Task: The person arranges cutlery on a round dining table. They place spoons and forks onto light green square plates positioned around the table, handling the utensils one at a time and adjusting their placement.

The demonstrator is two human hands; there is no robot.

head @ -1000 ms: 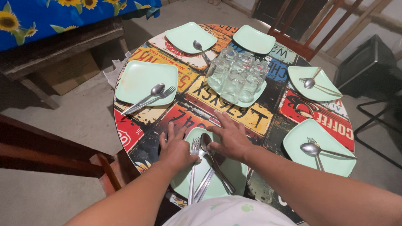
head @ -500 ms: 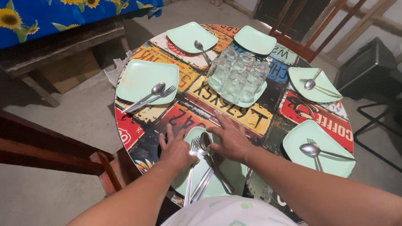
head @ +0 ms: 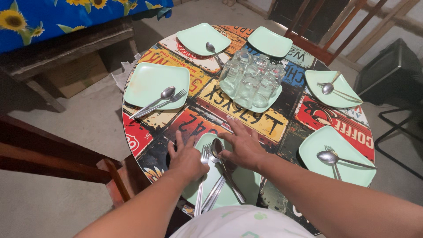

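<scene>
A pale green square plate [head: 241, 185] lies at the near edge of the round table. On it lie a fork [head: 201, 183], a spoon [head: 217, 147] and more cutlery handles [head: 219, 190]. My left hand [head: 187, 159] rests flat on the plate's left edge, fingers apart, right beside the fork's tines. My right hand [head: 245, 147] is spread over the plate's far right corner and the tabletop. Its thumb touches the spoon just below the bowl. Neither hand is closed around anything.
The table [head: 264, 122] has a colourful sign-pattern top. Several other green plates ring it, such as the left plate [head: 147, 79] and the right plate [head: 352, 165], most with cutlery. Glasses [head: 251, 79] stand clustered on a centre plate. Wooden chairs [head: 53, 158] stand nearby.
Both hands stay on the near plate almost unmoved. The view has shifted very slightly.
</scene>
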